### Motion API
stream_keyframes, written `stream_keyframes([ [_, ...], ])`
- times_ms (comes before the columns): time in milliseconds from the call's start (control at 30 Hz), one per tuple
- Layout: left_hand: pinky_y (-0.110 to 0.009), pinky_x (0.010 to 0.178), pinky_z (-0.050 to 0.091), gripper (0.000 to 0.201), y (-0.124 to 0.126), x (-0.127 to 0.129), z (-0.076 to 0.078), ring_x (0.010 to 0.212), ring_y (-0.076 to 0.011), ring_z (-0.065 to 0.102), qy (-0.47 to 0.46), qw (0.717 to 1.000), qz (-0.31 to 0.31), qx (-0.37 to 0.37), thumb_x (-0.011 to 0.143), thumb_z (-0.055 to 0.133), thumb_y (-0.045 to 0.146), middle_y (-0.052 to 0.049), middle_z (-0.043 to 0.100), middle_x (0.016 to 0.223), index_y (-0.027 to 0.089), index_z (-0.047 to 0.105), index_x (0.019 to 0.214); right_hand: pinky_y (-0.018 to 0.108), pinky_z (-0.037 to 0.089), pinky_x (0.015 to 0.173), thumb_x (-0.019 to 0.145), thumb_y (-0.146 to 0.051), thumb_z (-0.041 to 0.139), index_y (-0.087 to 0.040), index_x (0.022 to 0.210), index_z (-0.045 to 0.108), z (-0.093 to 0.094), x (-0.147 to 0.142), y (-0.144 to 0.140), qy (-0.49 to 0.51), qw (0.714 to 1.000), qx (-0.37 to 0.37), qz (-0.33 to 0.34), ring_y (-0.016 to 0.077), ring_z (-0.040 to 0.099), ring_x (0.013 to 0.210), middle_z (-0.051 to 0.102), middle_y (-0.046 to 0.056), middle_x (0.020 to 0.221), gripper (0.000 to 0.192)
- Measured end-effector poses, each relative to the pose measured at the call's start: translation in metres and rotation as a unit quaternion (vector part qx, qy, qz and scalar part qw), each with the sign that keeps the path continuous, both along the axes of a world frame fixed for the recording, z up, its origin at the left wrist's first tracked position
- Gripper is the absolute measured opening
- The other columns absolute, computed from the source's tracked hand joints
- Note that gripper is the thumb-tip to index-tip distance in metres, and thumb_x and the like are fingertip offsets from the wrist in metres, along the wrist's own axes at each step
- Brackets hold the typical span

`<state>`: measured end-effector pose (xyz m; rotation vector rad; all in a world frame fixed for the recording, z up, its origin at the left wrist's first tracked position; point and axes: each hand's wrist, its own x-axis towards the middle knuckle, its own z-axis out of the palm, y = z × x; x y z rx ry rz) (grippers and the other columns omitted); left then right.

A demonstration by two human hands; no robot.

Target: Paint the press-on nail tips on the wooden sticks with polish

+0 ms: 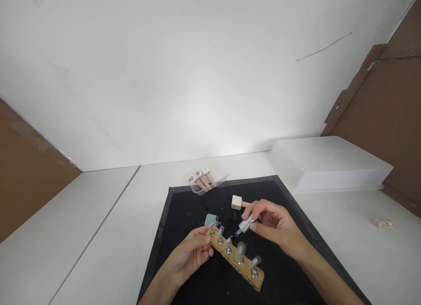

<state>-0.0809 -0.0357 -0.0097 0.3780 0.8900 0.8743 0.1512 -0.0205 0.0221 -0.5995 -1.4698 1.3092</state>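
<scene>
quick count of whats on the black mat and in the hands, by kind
wooden holder bar in the left hand: 1
clear nail tips on the bar: 5
silver-capped polish brush in the right hand: 1
polish bottles, teal and cream: 2
clear tray of tubes at the mat's far edge: 1
total: 10
</scene>
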Motion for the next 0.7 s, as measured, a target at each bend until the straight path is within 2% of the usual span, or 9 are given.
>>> stream_keyframes([
  [133,-0.011,0.046,0.048,0.044,-0.0004,-0.0006,-0.0016,0.043,-0.0048,0.056,0.002,1.0,0.001,0.002,0.042,0.088,0.019,-0.002,0.067,0.063,0.01,0.067,0.079,0.04,0.046,0.088,0.08,-0.018,0.067,-0.023,0.078,0.064,0.0009,0.0002,0.0002,0.013,1.0,-0.014,-0.014,0.0197,0.06,0.085,0.065,0.003,0.085,0.007],
  [333,-0.011,0.045,0.047,0.042,0.0029,0.0031,0.0002,0.044,-0.006,0.058,0.005,1.0,-0.016,0.006,0.045,0.087,0.017,-0.002,0.066,0.061,0.008,0.067,0.081,0.035,0.049,0.082,0.08,-0.015,0.067,-0.024,0.079,0.063,0.0042,-0.008,-0.0059,0.015,1.0,0.017,0.005,0.0179,0.06,0.082,0.066,0.002,0.085,0.011],
  [500,-0.011,0.045,0.047,0.041,0.0031,0.0033,-0.0002,0.044,-0.0056,0.058,0.003,1.0,-0.018,0.005,0.047,0.086,0.018,-0.002,0.066,0.061,0.008,0.066,0.082,0.038,0.047,0.086,0.082,-0.014,0.064,-0.024,0.078,0.062,0.0046,-0.0045,-0.0059,-0.014,0.999,0.03,-0.009,0.0175,0.058,0.078,0.064,0.002,0.085,0.011],
  [700,-0.011,0.046,0.047,0.039,0.0013,0.0026,0.0,0.044,-0.0052,0.057,-0.002,1.0,-0.011,0.006,0.047,0.085,0.016,-0.003,0.067,0.065,0.009,0.066,0.081,0.037,0.047,0.085,0.082,-0.012,0.062,-0.025,0.079,0.061,0.0072,-0.0044,-0.006,0.001,0.999,0.051,-0.015,0.0179,0.058,0.08,0.063,0.002,0.085,0.014],
])
